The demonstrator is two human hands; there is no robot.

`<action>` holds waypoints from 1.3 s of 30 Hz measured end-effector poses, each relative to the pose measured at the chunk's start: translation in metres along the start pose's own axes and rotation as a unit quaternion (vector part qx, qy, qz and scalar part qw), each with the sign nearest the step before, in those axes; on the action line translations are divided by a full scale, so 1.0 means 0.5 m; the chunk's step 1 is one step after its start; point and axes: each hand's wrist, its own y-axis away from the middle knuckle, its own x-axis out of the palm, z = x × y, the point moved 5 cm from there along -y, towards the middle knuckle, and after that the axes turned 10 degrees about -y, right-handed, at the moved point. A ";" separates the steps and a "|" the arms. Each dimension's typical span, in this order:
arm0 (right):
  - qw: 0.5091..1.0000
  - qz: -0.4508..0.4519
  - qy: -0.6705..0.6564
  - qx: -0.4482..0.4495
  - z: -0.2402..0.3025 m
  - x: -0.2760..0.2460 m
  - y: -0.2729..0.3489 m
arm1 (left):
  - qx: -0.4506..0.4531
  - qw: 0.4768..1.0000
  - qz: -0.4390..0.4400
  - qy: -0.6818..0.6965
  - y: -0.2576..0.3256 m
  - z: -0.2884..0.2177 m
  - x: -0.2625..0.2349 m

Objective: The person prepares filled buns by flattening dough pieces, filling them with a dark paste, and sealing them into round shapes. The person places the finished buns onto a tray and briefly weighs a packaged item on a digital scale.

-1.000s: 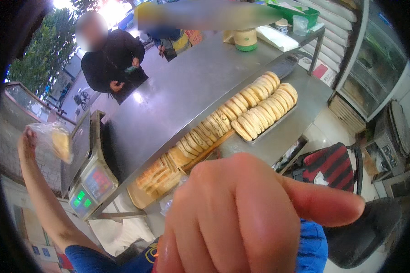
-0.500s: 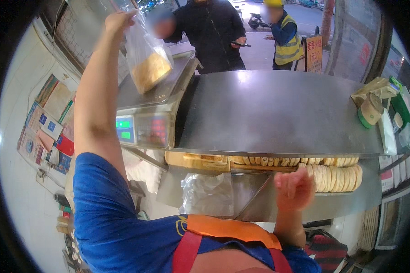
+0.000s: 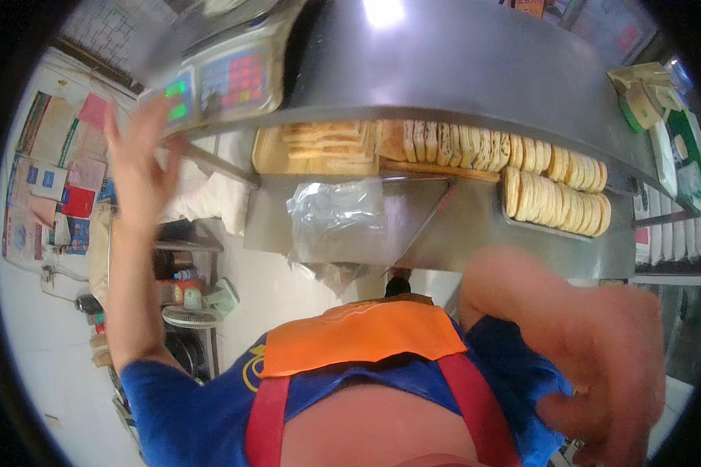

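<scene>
My left hand (image 3: pixel 144 156) is raised at the near side of the electronic scale (image 3: pixel 230 82), empty, with its fingers spread and slightly blurred. The scale's green display shows just beyond the fingertips. Close to the camera at the lower right, my right hand (image 3: pixel 604 381) is bent at the wrist and smeared by motion; its fingers are not clear. Between my arms, a stack of clear plastic bags (image 3: pixel 339 218) lies on the lower metal shelf (image 3: pixel 459 226).
Layered flatbread pieces (image 3: pixel 327 144) rest on a wooden board under the steel counter (image 3: pixel 444 62). Filled bread slices (image 3: pixel 467 144) and round flatbreads (image 3: pixel 557 202) stand in rows to the right. A fan (image 3: pixel 195 315) is at lower left; a tape roll (image 3: pixel 639 113) sits far right.
My left hand has come back from over the scale and no longer holds the clear bag of bread. My right hand has swung lower right. The view has tipped down; the people are out of sight.
</scene>
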 end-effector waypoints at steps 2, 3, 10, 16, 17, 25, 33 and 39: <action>0.997 0.059 -0.052 0.010 -0.030 0.071 -0.006 | -0.036 0.991 0.105 0.075 0.183 -0.091 -0.061; 0.993 0.083 -0.080 0.019 -0.051 0.110 -0.004 | -0.082 0.979 0.151 0.111 0.300 -0.109 -0.076; 0.932 0.220 -0.261 0.119 -0.265 0.461 0.043 | -0.603 0.715 0.244 0.258 1.051 -0.306 -0.283; 0.814 0.328 -0.438 0.194 -0.476 0.832 0.114 | -0.761 0.578 0.235 0.177 1.378 -0.407 -0.577; 0.788 0.344 -0.466 0.210 -0.504 0.907 0.141 | -0.777 0.567 0.220 0.163 1.423 -0.405 -0.603; 0.593 0.368 -0.653 0.293 -0.828 1.430 0.370 | -0.936 0.347 0.064 -0.002 1.950 -0.525 -0.806; 0.532 0.283 -0.213 0.769 -1.389 1.755 0.987 | -0.853 -0.205 0.439 0.195 2.166 -1.241 -1.062; 0.513 0.411 0.028 0.753 -1.616 1.902 1.259 | -0.924 -0.260 0.229 0.162 2.199 -1.139 -1.000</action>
